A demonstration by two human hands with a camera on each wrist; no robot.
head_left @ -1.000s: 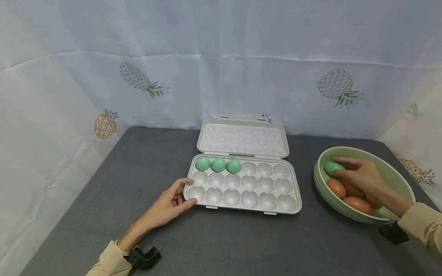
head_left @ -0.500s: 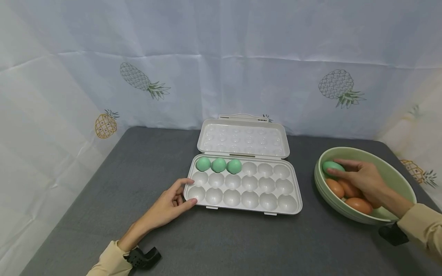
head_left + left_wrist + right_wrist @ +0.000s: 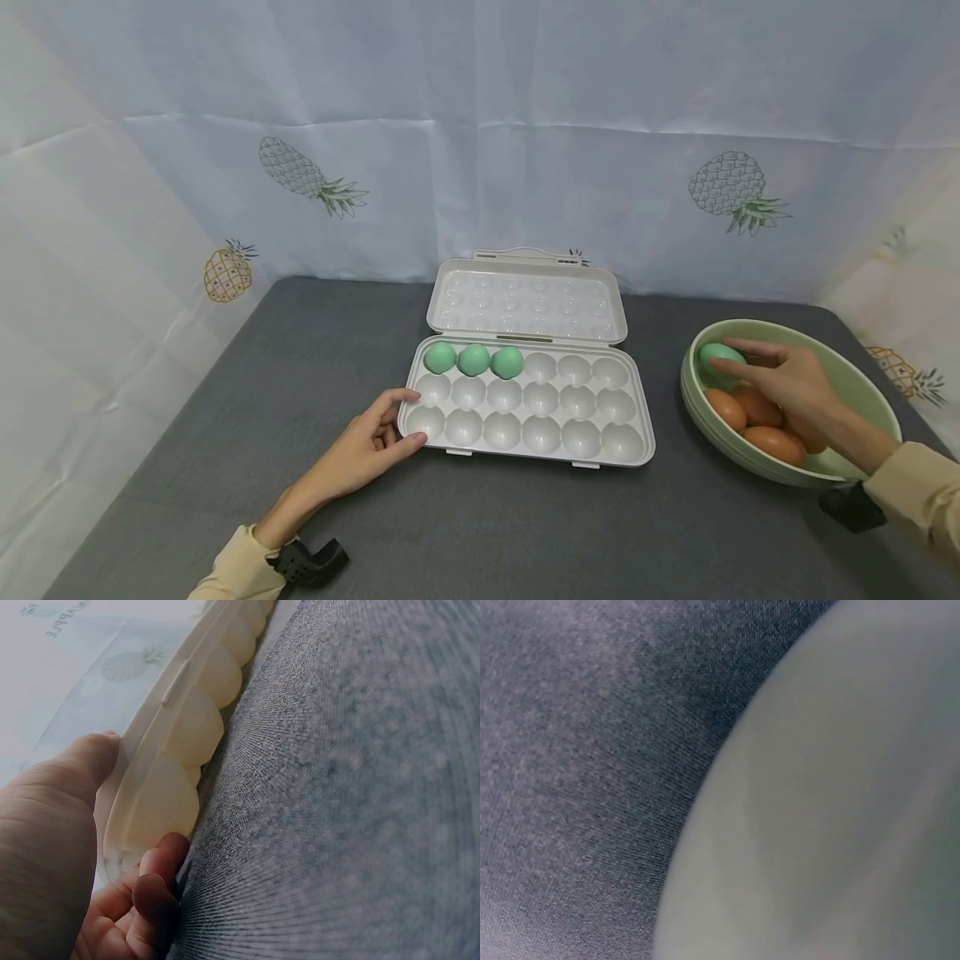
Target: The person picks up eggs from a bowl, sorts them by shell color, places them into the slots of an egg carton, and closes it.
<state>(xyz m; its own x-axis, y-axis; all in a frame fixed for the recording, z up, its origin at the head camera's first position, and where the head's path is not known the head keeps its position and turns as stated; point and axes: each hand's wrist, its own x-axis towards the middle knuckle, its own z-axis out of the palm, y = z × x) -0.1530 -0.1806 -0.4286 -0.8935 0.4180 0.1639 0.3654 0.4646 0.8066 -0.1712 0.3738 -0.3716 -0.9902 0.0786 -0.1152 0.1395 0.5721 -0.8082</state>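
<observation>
A white plastic egg box (image 3: 486,452) lies with its lid (image 3: 525,292) folded back. Three green eggs (image 3: 473,360) sit in the left part of its back row. At the near left corner my left hand (image 3: 363,450) holds the box's edge; in the left wrist view the thumb is on the rim and curled fingers touch the box's underside (image 3: 161,799). Inside a pale green bowl (image 3: 862,400), my right hand (image 3: 798,387) pinches another green egg (image 3: 720,360) between thumb and fingers. Several brown eggs (image 3: 776,445) lie beneath that hand, partly hidden.
A dark grey cloth (image 3: 465,533) covers the table. Behind it hangs a pale curtain (image 3: 487,183) with pineapple prints. The right wrist view holds only the bowl's blurred outer side (image 3: 802,825) and the grey cloth.
The green egg in my right hand has shifted slightly up and left within the bowl, uncovering more of the brown eggs. My left hand and the egg box have stayed in place.
</observation>
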